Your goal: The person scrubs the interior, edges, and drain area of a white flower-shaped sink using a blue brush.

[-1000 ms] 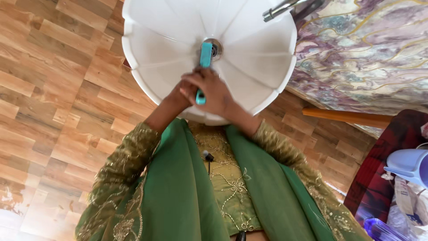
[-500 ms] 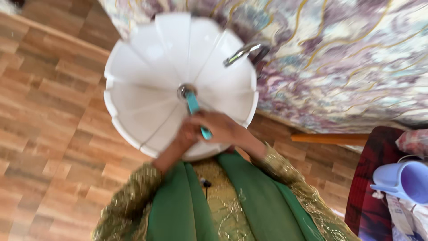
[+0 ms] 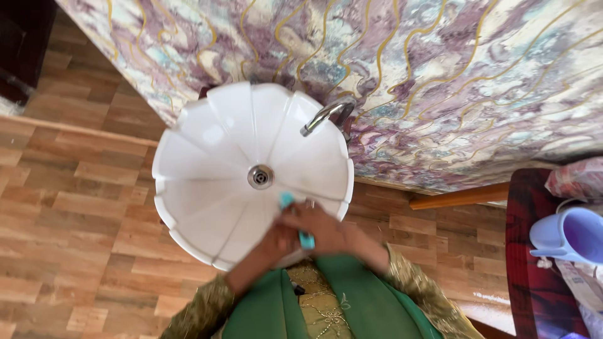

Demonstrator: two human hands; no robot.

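Place: a home washroom corner
Basin (image 3: 207,163): white, scalloped, against the marbled wall (image 3: 440,75)
Tap (image 3: 323,116): chrome, at the basin's rim
Floor (image 3: 75,207): wood-look planks beside the basin
Jug (image 3: 568,235): lilac plastic, well right of the basin

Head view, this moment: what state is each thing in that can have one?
Tap: no water running.
Basin: looks dry, drain uncovered.
Teal tool: gripped above the basin's near rim.
Left hand: closed on the tool.
Right hand: closed on the tool.
Lilac jug: upright.

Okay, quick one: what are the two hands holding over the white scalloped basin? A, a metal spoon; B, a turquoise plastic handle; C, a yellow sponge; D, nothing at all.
B: both hands, left hand and right hand, close around a turquoise plastic handle above the white scalloped basin.
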